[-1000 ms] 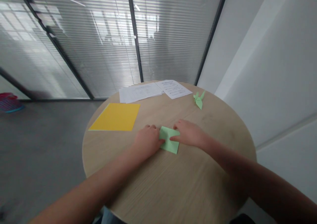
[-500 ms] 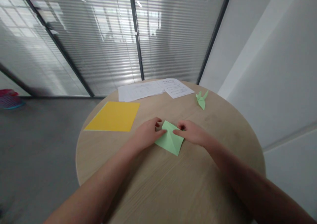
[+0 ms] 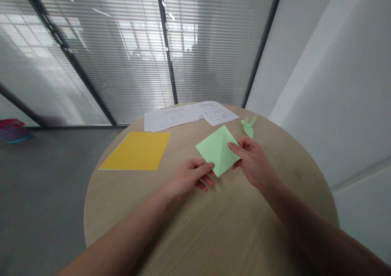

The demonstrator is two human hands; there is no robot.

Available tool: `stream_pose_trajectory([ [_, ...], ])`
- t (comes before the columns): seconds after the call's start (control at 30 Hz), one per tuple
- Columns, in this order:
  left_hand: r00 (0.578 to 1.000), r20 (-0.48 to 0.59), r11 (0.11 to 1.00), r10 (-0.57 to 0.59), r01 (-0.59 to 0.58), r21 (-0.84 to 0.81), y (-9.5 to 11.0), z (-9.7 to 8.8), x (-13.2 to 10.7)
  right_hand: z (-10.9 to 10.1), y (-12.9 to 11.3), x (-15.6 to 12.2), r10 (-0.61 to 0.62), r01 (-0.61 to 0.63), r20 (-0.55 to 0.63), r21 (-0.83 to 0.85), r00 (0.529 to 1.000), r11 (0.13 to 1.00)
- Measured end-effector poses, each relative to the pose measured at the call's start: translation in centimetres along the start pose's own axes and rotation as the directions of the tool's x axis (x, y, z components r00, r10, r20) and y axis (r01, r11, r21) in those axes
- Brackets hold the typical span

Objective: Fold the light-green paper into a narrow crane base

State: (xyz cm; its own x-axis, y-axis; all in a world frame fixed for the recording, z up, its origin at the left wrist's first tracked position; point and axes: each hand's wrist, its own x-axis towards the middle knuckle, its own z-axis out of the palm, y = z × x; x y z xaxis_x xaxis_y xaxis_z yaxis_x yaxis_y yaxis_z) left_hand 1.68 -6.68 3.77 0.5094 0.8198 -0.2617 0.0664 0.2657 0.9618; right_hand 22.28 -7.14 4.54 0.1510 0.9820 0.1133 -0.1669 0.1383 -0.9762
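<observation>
A folded light green paper (image 3: pixel 219 147), diamond-shaped with a crease down its middle, is held up over the round table. My right hand (image 3: pixel 252 158) pinches its right corner, thumb on top and fingers behind. At the lower left edge, my left hand (image 3: pixel 195 174) has its thumb on the paper, with the other fingers partly curled beneath. A finished-looking green origami crane (image 3: pixel 248 126) sits on the table beyond my right hand.
Yellow square paper (image 3: pixel 134 150) lies at the left of the wooden table (image 3: pixel 195 235), with a pale green edge showing under it. White printed sheets (image 3: pixel 171 117) lie along the far edge. A pink and blue basket (image 3: pixel 14 130) stands on the floor at far left.
The green paper has been lifted and turned, and more of its face shows. My right hand has shifted to its right corner, my left hand down to its lower left edge.
</observation>
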Motion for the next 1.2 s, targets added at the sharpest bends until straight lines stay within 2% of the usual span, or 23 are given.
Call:
stream_pose_trajectory([
  [0.2, 0.998, -0.066, 1.0, 0.001, -0.001, -0.004, -0.2, 0.4, 0.1, 0.5, -0.6, -0.5, 0.062, -0.057, -0.034, 0.148, 0.997, 0.987],
  [0.27, 0.996, -0.089, 1.0, 0.022, -0.023, -0.009, -0.2, 0.3, 0.2, 0.6, -0.8, -0.6, 0.101, -0.1, 0.005, 0.165, 0.995, 0.981],
  [0.4, 0.978, -0.171, 0.993, 0.119, -0.12, 0.006, -0.3, -0.1, 0.2, 0.9, -0.3, -0.9, 0.183, -0.195, 0.166, 0.058, 0.969, 0.979],
  [0.57, 0.945, -0.263, 0.981, 0.194, -0.185, 0.061, -0.4, -0.5, 0.2, 1.6, 0.8, -1.3, 0.246, -0.236, 0.231, -0.068, 0.941, 0.969],
  [0.9, 0.945, -0.239, 0.969, 0.224, -0.19, 0.156, -0.5, -0.3, 0.4, 2.3, 1.6, -1.6, 0.218, -0.206, 0.232, -0.075, 0.948, 0.976],
  [1.1, 0.955, -0.195, 0.959, 0.224, -0.179, 0.22, 0.1, -0.8, 0.1, 1.1, 1.0, -0.6, 0.187, -0.181, 0.27, -0.046, 0.945, 0.982],
  [1.2, 0.965, -0.163, 0.955, 0.206, -0.162, 0.248, 0.1, -1.0, 0.0, 0.4, 0.7, -0.1, 0.204, -0.182, 0.291, -0.102, 0.935, 0.978],
])
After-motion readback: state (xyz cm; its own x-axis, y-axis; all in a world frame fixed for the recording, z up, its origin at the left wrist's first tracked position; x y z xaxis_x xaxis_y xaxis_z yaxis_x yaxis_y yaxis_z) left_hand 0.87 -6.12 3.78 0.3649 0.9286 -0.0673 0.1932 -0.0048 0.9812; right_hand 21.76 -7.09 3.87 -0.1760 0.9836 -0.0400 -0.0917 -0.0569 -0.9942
